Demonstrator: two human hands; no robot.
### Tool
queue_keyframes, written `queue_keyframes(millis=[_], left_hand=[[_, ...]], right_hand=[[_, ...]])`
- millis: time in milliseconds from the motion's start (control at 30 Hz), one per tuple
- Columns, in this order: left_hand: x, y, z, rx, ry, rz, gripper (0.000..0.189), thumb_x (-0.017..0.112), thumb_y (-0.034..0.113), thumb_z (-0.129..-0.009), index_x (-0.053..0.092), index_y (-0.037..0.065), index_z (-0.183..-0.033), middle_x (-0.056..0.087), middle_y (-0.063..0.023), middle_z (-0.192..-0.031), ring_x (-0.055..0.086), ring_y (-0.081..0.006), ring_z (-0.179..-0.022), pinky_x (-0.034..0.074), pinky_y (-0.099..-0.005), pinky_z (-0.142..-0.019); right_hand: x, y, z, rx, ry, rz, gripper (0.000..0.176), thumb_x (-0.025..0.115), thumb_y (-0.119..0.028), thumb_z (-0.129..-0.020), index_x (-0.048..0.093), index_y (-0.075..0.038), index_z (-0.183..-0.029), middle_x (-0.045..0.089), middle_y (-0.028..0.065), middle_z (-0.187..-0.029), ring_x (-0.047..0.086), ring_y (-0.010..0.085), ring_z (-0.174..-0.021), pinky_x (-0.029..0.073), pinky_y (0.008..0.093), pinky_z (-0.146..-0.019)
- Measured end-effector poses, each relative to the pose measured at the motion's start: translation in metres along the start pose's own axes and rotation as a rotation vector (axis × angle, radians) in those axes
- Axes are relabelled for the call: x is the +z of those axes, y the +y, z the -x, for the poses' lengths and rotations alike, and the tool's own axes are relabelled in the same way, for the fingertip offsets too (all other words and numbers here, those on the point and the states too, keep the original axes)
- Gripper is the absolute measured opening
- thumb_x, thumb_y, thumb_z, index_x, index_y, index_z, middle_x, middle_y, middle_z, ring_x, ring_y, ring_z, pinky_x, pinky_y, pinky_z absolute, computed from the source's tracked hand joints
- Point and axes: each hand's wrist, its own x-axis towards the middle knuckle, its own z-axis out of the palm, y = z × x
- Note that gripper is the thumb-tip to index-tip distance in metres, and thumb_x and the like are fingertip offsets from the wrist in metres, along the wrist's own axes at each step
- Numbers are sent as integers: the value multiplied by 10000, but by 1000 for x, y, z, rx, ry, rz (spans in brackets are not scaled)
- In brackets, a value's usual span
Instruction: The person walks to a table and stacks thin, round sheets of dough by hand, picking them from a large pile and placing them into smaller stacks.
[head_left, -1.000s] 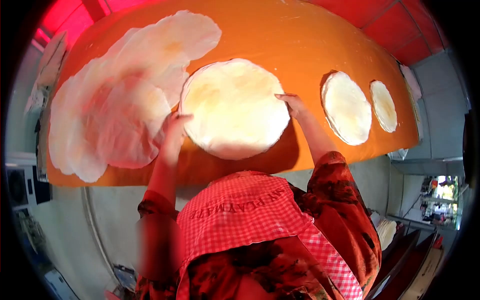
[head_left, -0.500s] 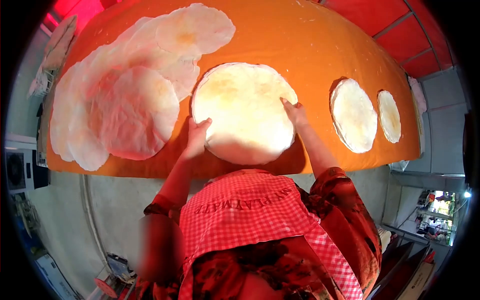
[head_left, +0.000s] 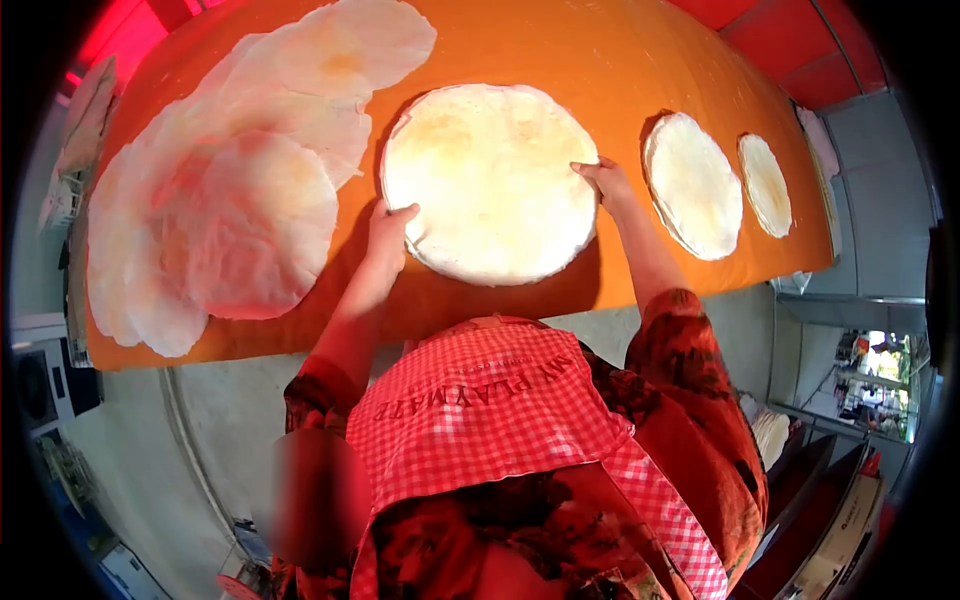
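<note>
A thick stack of thin round flatbreads [head_left: 490,190] lies in front of me, pale with light brown patches. On its left edge sits my left hand [head_left: 388,236], thumb over the top and fingers under or behind the rim, mostly hidden. My right hand [head_left: 608,184] grips the opposite edge the same way, its thumb laid on the top sheet. To the left spreads a pile of thinner, translucent round sheets [head_left: 265,220], overlapping in a fan. Right of my right hand is a smaller stack of rounds [head_left: 693,186], with a still smaller one [head_left: 765,186] beyond it.
An orange cloth [head_left: 520,50] covers the broad table, whose near edge runs just before my checked apron [head_left: 480,410]. Metal shelving [head_left: 875,385] stands at the right, and a pale floor [head_left: 230,430] shows below the table.
The view has shifted and tilted a little. The stack between my hands sits slightly farther from the table's near edge, and the shadow across its near part has gone. Both hands keep their grip.
</note>
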Motion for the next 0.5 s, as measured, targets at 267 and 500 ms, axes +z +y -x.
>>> queue_keyframes(millis=[267, 500], left_hand=[[-19, -16, -19, -170, -34, -30, 316, 661, 40, -849, 558, 42, -1147, 647, -100, -1063, 658, -243, -927, 567, -384, -731], [-21, -20, -18, -155, -35, -99, 288, 669, 73, -849, 576, 41, -1119, 655, -72, -980, 635, -173, -760, 480, -288, -539]], right_hand=[[-30, 29, -12, 37, -83, -302, 220, 611, -113, -910, 614, 18, -1087, 663, 104, -1068, 632, 201, -976, 513, 355, -853], [-15, 23, 59, 110, 58, 7, 264, 674, -295, -875, 664, -61, -996, 602, 20, -831, 560, 127, -701, 475, 286, -642]])
